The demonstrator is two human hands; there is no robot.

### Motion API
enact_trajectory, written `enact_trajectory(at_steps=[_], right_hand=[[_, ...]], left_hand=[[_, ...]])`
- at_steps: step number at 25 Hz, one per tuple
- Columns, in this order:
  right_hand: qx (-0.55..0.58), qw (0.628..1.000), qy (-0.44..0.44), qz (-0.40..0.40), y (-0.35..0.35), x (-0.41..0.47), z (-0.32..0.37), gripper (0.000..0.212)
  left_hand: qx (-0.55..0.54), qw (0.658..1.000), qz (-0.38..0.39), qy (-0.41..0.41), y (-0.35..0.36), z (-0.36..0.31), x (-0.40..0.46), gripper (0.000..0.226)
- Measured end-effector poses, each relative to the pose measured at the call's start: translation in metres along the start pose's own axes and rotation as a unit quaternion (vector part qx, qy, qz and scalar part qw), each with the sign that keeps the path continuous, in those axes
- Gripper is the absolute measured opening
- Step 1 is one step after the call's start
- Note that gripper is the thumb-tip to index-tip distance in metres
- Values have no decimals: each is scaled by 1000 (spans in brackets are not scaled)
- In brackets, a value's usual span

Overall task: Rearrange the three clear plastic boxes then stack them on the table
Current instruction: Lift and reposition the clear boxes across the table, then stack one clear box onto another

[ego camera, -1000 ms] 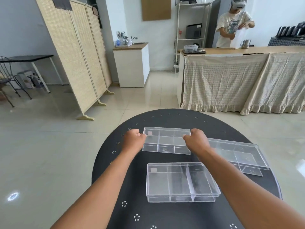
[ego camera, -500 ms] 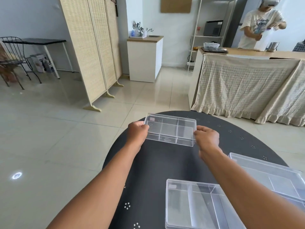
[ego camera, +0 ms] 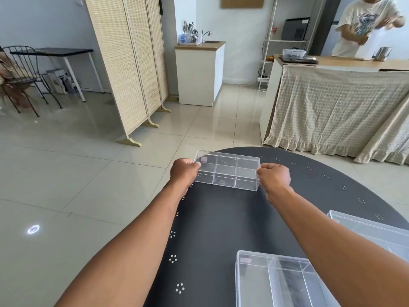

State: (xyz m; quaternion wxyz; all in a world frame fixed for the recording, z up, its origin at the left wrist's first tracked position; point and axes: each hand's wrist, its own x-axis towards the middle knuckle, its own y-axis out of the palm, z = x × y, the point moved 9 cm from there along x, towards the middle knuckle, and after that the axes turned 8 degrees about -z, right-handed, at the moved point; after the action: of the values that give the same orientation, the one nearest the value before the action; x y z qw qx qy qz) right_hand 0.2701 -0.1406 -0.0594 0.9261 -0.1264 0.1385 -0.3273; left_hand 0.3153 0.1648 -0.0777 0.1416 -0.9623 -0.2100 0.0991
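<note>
A small clear plastic box (ego camera: 228, 170) with several compartments sits at the far left rim of the round black table (ego camera: 225, 222). My left hand (ego camera: 184, 171) grips its left end and my right hand (ego camera: 274, 177) grips its right end. A second clear box (ego camera: 276, 282) with a divider lies at the near edge, below my right forearm. The third clear box (ego camera: 376, 233) lies at the right, cut off by the frame edge and partly hidden by my right arm.
A folding wicker screen (ego camera: 132, 69) stands on the tiled floor to the left. A cloth-draped counter (ego camera: 336, 111) is behind the table, with a person (ego camera: 365, 25) working at it. A white cabinet (ego camera: 199, 74) stands at the back.
Both hands carried the small box away from the other two, toward the table's far left edge. The view has turned left, so the other boxes now sit low at the right.
</note>
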Motion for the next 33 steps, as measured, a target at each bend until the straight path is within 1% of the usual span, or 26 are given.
enact_trajectory(at_steps=[2, 3, 4, 5, 6, 7, 8, 12, 13, 15, 16, 18, 21, 24, 26, 28, 29, 31, 33], right_hand=[[-24, 999, -21, 7, -5, -3, 3, 17], [-37, 999, -36, 13, -10, -7, 7, 21], [-48, 997, -53, 18, -16, -11, 12, 31], [-57, 996, -71, 19, -24, -15, 16, 40], [-63, 994, -86, 18, -36, -21, 21, 45], [-63, 993, -102, 19, -51, -29, 24, 45], [-54, 991, -117, 23, -66, -37, 27, 43], [-1, 989, -146, 24, -134, -71, 19, 37], [10, 988, -150, 22, -149, -78, 14, 33], [30, 987, -157, 13, -178, -95, 3, 16], [35, 987, -159, 11, -192, -104, -4, 7], [38, 986, -159, 7, -218, -117, -24, 3], [27, 989, -146, -16, -247, -128, -61, 7], [2, 993, -114, -40, -266, -139, -96, 17], [-23, 995, -95, -36, -266, -144, -118, 22], [-22, 996, -80, -11, -256, -148, -129, 18], [-25, 997, -76, -5, -252, -150, -131, 17], [-36, 997, -73, -5, -245, -152, -133, 21], [-41, 996, -73, -14, -238, -154, -132, 23]], left_hand=[[36, 999, -7, 18, -5, -5, -11, 11], [53, 998, -12, 33, -10, -8, -20, 19], [72, 995, -34, 57, -17, -11, -26, 27], [78, 993, -58, 70, -27, -15, -38, 25], [78, 991, -73, 86, -36, -17, -51, 17], [74, 990, -80, 91, -43, -16, -65, 19], [63, 990, -80, 95, -49, -17, -84, 26], [57, 993, -20, 104, -52, -12, -155, 33], [56, 993, -7, 104, -50, -8, -165, 35], [47, 993, 18, 106, -46, -3, -192, 37], [47, 993, 27, 102, -46, 0, -205, 38], [53, 993, 40, 100, -46, 9, -229, 39], [52, 993, 56, 95, -47, 26, -255, 39], [71, 989, 73, 107, -45, 37, -277, 27], [87, 987, 76, 110, -42, 44, -286, 30], [98, 987, 72, 101, -41, 52, -290, 39], [104, 987, 74, 96, -40, 56, -291, 41], [110, 987, 76, 92, -38, 62, -292, 40], [99, 989, 57, 96, -42, 63, -288, 48]])
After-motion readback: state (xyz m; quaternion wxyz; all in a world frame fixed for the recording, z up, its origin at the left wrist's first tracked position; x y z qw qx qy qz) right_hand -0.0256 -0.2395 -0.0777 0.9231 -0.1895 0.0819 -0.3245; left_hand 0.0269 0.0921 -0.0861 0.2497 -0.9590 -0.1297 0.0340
